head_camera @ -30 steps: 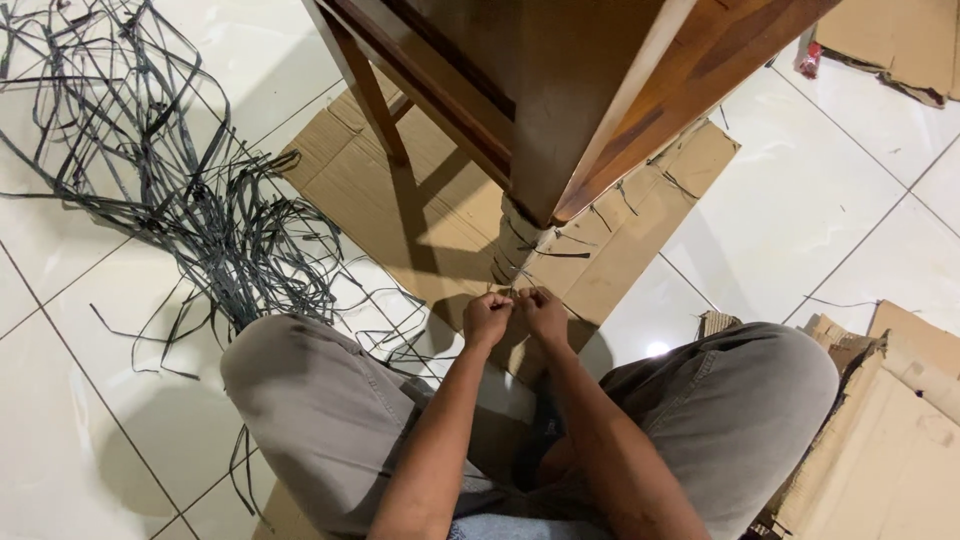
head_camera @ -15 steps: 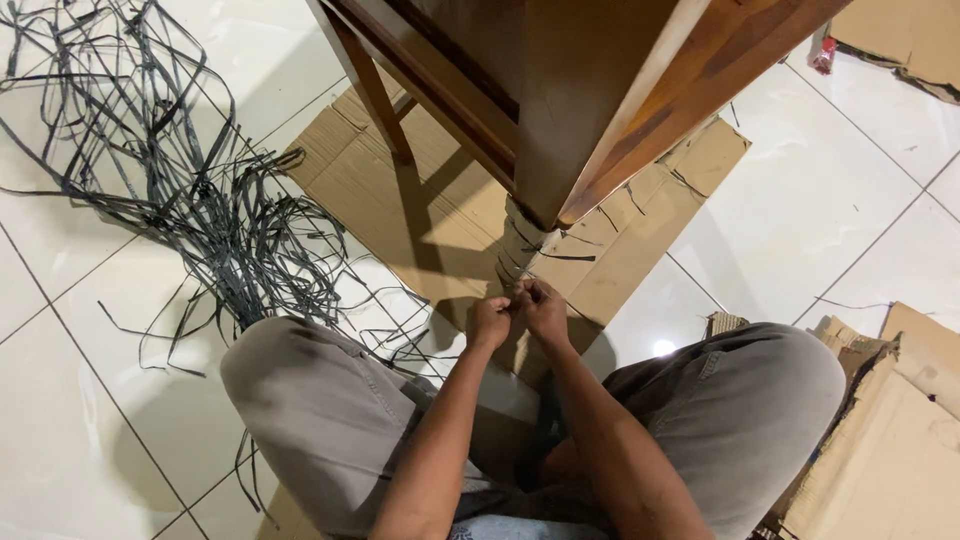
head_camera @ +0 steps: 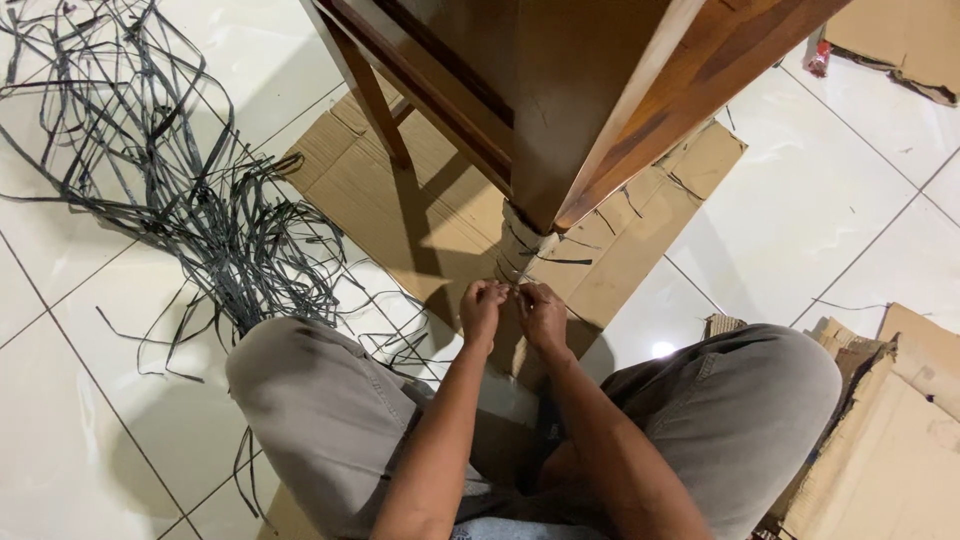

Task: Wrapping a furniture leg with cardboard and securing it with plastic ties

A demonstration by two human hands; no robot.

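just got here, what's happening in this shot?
A person sits on the floor with both hands together at the foot of a wooden table leg. The left hand and right hand pinch thin dark strips wound around the leg's cardboard-wrapped base. A loose pile of strips lies nearby.

Table leg [head_camera: 520, 245] foot hidden behind both hands

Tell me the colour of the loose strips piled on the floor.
Dark grey, almost black strips, on white tiles; head view.

Thin dark strap [head_camera: 521, 272], wound around cardboard-wrapped table leg [head_camera: 520, 245]
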